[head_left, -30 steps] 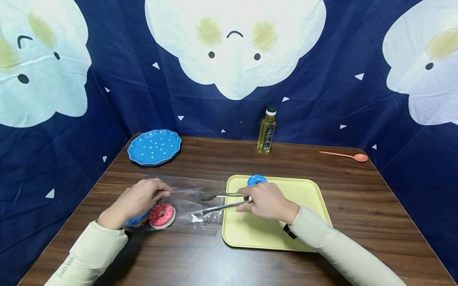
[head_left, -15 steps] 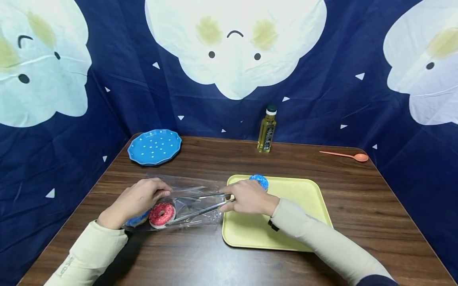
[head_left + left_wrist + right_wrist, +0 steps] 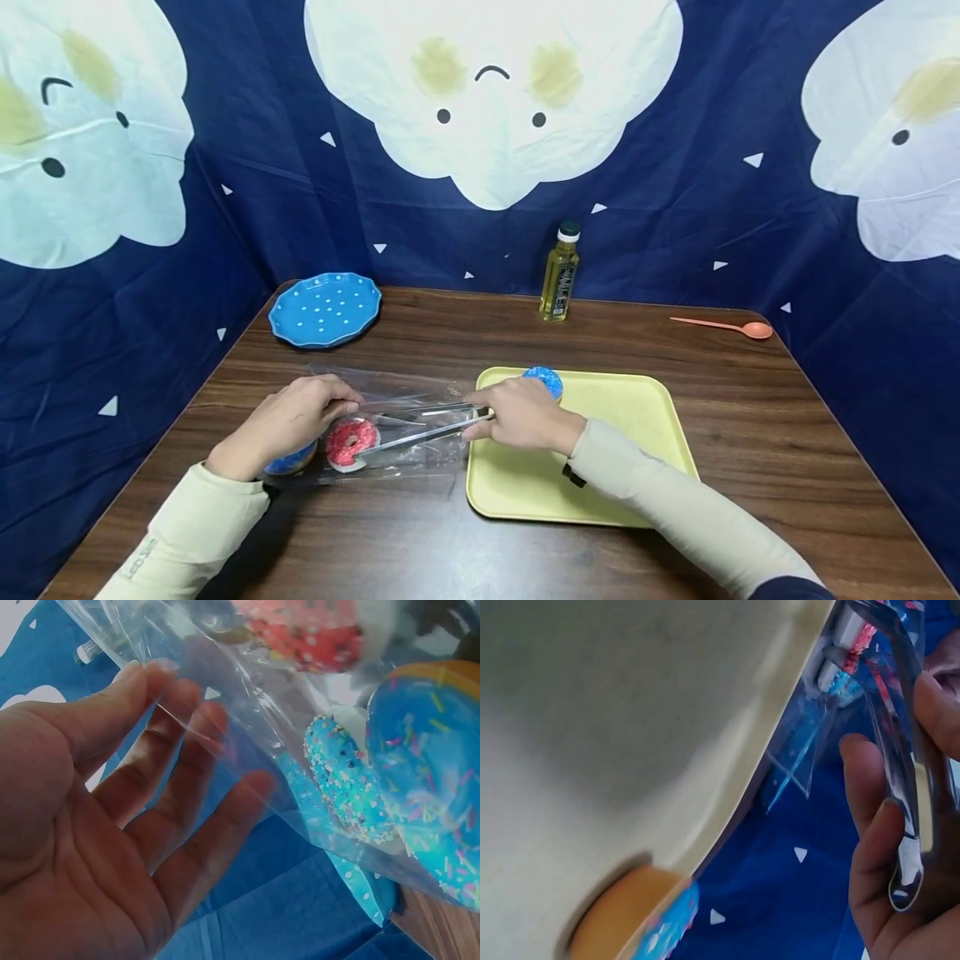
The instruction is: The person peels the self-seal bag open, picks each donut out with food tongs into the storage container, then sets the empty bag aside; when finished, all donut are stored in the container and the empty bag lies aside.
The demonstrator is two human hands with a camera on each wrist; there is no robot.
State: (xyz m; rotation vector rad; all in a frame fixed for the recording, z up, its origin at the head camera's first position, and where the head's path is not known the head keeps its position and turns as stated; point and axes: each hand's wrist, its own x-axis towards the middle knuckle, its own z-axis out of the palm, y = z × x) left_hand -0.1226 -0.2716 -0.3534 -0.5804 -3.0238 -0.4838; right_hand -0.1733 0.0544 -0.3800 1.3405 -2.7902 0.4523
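In the head view my left hand [image 3: 296, 417] pinches the upper edge of a clear plastic bag [image 3: 408, 385] between thumb and index finger. My right hand [image 3: 521, 412] grips metal tongs [image 3: 427, 436] over the tray's left edge. The tongs reach into the bag, one arm's tip overlapping the red-iced donut [image 3: 340, 433]. A blue donut [image 3: 292, 461] lies left of it, partly hidden by my left hand. Through the film, the left wrist view shows a pink-red donut [image 3: 311, 630] and blue sprinkled icing [image 3: 427, 757]. The right wrist view shows fingers curled around the tongs [image 3: 906, 660].
A yellow tray [image 3: 615, 450] lies under my right forearm, bearing a blue-iced donut [image 3: 549, 380] near its back edge. Farther back are a blue dotted plate [image 3: 324, 308], an upright oil bottle [image 3: 558, 279] and an orange spoon [image 3: 756, 331]. Blue cloth walls surround the wooden table.
My right hand has moved left, taking the tongs deeper into the bag. The red donut has shifted slightly right, away from the blue one. My left hand stays in place.
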